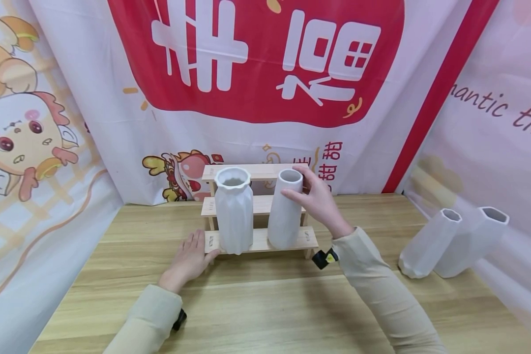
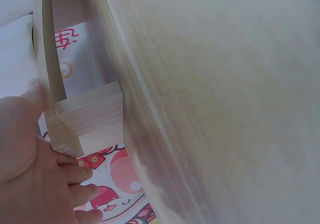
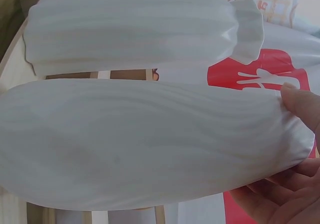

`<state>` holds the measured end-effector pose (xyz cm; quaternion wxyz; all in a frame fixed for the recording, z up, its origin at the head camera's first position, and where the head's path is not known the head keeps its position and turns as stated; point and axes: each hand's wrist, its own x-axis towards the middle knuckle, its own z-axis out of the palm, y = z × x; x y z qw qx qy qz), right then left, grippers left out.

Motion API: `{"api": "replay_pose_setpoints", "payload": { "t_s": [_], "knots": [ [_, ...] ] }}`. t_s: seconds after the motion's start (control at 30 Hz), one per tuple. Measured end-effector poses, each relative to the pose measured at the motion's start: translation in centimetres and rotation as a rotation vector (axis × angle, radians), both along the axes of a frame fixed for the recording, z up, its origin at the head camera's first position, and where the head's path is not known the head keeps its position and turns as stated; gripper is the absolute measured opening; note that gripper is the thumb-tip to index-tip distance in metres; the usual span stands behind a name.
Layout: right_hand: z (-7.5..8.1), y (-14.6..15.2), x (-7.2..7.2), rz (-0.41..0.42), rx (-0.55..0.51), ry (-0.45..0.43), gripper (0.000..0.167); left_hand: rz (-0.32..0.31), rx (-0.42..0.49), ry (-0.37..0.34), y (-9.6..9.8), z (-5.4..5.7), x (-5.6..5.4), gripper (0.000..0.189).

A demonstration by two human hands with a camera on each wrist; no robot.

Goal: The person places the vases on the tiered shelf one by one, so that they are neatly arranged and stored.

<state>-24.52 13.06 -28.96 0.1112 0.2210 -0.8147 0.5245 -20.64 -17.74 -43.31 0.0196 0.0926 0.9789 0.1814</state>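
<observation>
A white tapered vase point(image 1: 285, 216) stands on the right part of the bottom tier of a small wooden three-tier stand point(image 1: 261, 240). My right hand point(image 1: 320, 199) grips this vase near its mouth, thumb on the near side and fingers round the far right side. Left of it on the same tier stands a white ribbed vase with a wavy rim point(image 1: 234, 216); a gap separates the two. My left hand point(image 1: 190, 258) rests against the tier's left end, its thumb at the front edge and its fingers along the end, as the left wrist view also shows.
Two more white vases, a narrow faceted one point(image 1: 429, 243) and a wider angular one point(image 1: 473, 241), stand close together at the table's right. The stand is near the back of the wood-grain table point(image 1: 265, 314), before a printed cloth backdrop point(image 1: 265, 108).
</observation>
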Motion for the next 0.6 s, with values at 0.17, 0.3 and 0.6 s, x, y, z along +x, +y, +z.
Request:
{"api": "replay_pose_setpoints", "payload": {
  "t_s": [0.17, 0.3, 0.6],
  "knots": [
    [0.0, 0.0, 0.0, 0.0, 0.002, -0.006, 0.055, 0.001, 0.004, -0.001, 0.0, 0.0, 0.0, 0.077],
    [-0.1, 0.0, -0.1, -0.004, 0.007, -0.006, 0.057, 0.002, -0.002, -0.002, 0.0, 0.0, 0.0, 0.077],
    [1.5, 0.1, 1.7, 0.014, -0.012, -0.004, 0.06, 0.004, -0.001, -0.002, 0.1, 0.0, 0.0, 0.077]
  ]
}}
